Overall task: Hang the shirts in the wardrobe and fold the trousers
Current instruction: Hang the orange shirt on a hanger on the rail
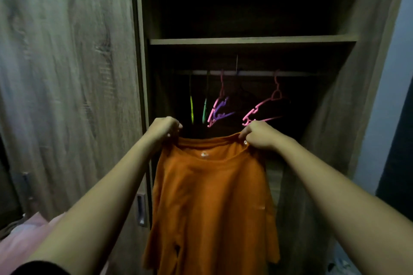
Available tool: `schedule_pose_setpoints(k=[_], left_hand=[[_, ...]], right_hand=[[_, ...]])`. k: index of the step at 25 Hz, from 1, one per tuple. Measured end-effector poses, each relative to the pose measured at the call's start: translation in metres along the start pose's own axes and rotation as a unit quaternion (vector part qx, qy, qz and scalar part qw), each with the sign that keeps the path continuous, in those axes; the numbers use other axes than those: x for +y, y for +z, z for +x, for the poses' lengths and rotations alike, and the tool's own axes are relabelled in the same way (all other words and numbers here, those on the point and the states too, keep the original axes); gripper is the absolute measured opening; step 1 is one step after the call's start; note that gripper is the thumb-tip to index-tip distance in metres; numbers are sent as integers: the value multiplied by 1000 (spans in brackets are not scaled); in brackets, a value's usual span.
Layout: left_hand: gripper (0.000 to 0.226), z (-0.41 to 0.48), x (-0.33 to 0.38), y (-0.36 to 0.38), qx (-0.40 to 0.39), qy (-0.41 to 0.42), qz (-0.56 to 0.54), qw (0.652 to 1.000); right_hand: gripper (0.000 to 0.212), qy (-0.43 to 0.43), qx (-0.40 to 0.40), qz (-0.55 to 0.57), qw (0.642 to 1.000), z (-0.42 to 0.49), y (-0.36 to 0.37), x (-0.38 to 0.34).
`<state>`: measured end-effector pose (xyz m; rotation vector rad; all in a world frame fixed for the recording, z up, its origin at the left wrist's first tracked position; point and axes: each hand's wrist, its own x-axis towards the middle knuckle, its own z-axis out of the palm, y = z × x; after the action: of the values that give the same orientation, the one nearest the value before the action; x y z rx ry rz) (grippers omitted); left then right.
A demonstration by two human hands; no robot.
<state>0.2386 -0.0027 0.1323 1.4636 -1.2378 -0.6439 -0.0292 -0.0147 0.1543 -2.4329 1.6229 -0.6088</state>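
While both forearms reach forward, a black sleeve [40, 269] shows on the left arm alone. Pink cloth [33, 227] lies far below and to the left of the left grip [164, 128], too blurred to tell more.

The left grip is curled, pinching one end of the collar of the orange shirt [210, 196]; the right grip [259, 135] pinches the other end, thumb on the near side. Between the two grips the neckline stretches in a shallow curve (a small pale mark sits inside it, too blurred to read). The shirt hangs straight down beneath both grips, before the open wardrobe [335, 118].

Left of the left grip stands the wood-grain door [67, 73], its recessed handle [141, 210] well below that grip, just beside the shirt's edge.

Beyond the grips, on the rail [252, 73] above them, hang a yellow hanger [191, 107] and a green hanger [204, 109] just right of the left grip, then a pink hanger [215, 107] with a purple hanger [221, 115] between the grips. A second pink hanger [263, 106] hangs just above the right grip; whether it touches the knuckles I cannot tell. Higher up, a shelf [252, 41] crosses the wardrobe.
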Motion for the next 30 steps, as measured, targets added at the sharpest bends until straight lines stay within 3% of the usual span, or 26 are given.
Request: schedule_pose_setpoints(k=[4, 10, 13, 18, 24, 30], left_hand=[[28, 63, -6, 3, 33, 56, 19, 998], [50, 152, -3, 43, 40, 26, 121, 991], [54, 189, -6, 64, 28, -30, 22, 999], [28, 221, -5, 92, 9, -25, -161, 987], [33, 189, 5, 83, 51, -2, -115, 992], [33, 46, -54, 30, 179, 63, 16, 982]], right_hand=[[43, 3, -27, -20, 999, 31, 17, -25], [50, 44, -57, -95, 993, 55, 42, -7], [48, 68, -66, -78, 992, 62, 43, 7], [45, 97, -30, -3, 995, 64, 42, 28], [39, 92, -21, -34, 995, 67, 42, 31], [37, -6, -36, -144, 989, 72, 64, 13]])
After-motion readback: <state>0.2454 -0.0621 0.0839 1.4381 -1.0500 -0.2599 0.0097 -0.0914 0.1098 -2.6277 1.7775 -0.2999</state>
